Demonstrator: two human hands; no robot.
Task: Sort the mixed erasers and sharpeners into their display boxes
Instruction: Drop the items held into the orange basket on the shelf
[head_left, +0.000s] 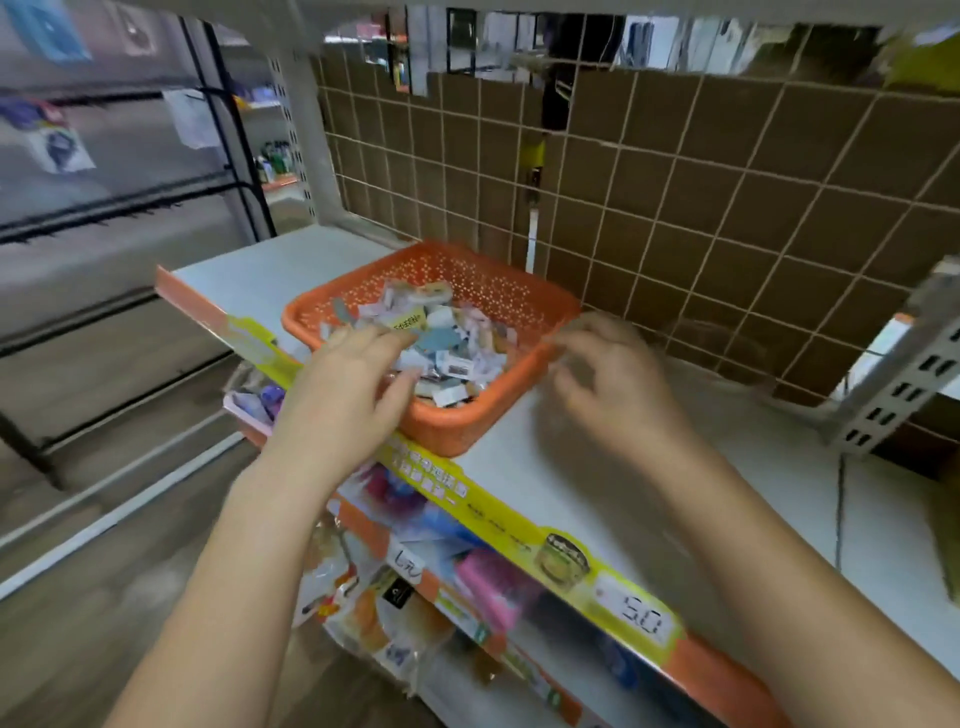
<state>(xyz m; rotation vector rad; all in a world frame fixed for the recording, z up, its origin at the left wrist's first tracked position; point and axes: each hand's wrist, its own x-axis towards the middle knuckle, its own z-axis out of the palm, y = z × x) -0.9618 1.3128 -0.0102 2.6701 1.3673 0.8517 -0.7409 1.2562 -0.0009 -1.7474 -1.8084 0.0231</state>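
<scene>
1. One orange basket (511, 296) of mixed erasers and sharpeners (447, 338) sits at the shelf's (571, 493) front edge.
2. My left hand (348, 395) reaches in, fingers loose; my right hand (608, 379), blurred, I cannot tell.
3. Sorting is just starting; next I pinch one piece.

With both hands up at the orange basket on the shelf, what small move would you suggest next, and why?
Probably close the left hand on one small packet from the pile. Its fingers already reach over the near rim of the orange basket onto the mixed pieces, while the right hand sits at the basket's right edge, blurred, seemingly empty and placed to steady it.
</scene>
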